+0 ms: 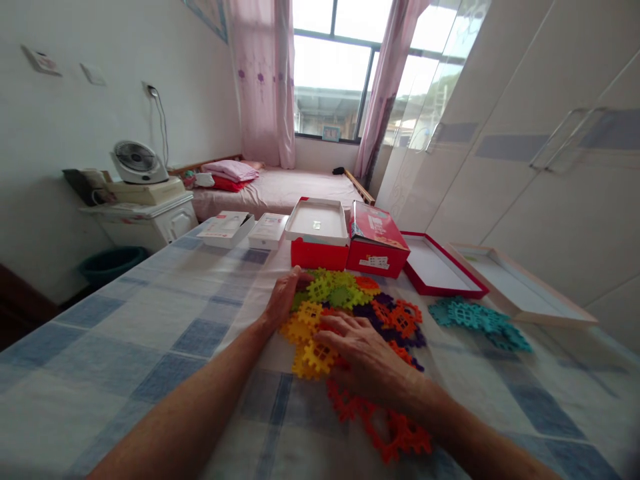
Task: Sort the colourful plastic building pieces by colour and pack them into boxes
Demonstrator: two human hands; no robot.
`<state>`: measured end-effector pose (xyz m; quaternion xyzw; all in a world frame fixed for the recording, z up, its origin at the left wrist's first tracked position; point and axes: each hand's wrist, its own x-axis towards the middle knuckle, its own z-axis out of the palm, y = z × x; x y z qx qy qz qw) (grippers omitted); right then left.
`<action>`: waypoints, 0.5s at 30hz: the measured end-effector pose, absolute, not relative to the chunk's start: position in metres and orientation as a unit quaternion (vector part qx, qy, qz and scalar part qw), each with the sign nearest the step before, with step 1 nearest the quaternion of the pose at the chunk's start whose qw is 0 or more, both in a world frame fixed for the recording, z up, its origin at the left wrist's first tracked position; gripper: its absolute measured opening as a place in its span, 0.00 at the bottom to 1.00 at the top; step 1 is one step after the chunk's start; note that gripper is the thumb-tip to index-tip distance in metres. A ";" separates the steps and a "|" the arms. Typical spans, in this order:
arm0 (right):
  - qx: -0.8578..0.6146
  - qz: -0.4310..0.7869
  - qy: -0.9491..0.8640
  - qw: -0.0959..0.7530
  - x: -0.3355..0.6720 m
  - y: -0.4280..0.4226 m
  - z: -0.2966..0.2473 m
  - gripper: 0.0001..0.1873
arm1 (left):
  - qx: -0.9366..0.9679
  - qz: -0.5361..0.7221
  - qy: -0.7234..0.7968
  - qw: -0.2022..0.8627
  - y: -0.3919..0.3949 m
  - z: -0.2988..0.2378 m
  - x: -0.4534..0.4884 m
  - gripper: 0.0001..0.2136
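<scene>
Leaning over a worktop spread with a blue-and-white checked cloth, with both forearms stretched out from the near side. Lying palm down over the gear pile with the right grip, fingers slightly bent and pointing left. Overlapping the right edge of the yellow gears there, and covering part of the red gears, which spread out below and to the near right. Cannot tell whether pinching any piece underneath, with the palm side hidden. Placed at the far left edge of the pile with the left grip, just beside the green gears and left of the yellow ones. Cannot tell there either whether closed on a piece, with most fingertips out of sight.

To the far right of the right grip, orange gears on top of purple gears. Farther right, well apart from both grips, a joined strip of teal gears. Beyond the pile, a red box and, just right of it, a red-rimmed tray.
</scene>
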<state>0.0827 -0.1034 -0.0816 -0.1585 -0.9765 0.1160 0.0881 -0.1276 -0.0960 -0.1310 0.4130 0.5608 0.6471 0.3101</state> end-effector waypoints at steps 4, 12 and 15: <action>-0.147 0.174 -0.968 0.102 0.098 -0.090 -0.067 0.20 | 0.409 0.651 0.561 0.306 -0.096 -0.130 -0.126 0.28; -0.438 -0.007 -0.885 0.156 0.062 -0.041 -0.079 0.25 | 0.444 0.631 0.567 0.288 -0.097 -0.131 -0.127 0.26; -0.440 -0.026 -0.887 0.137 0.051 -0.037 -0.092 0.23 | 0.481 0.603 0.576 0.271 -0.095 -0.134 -0.127 0.19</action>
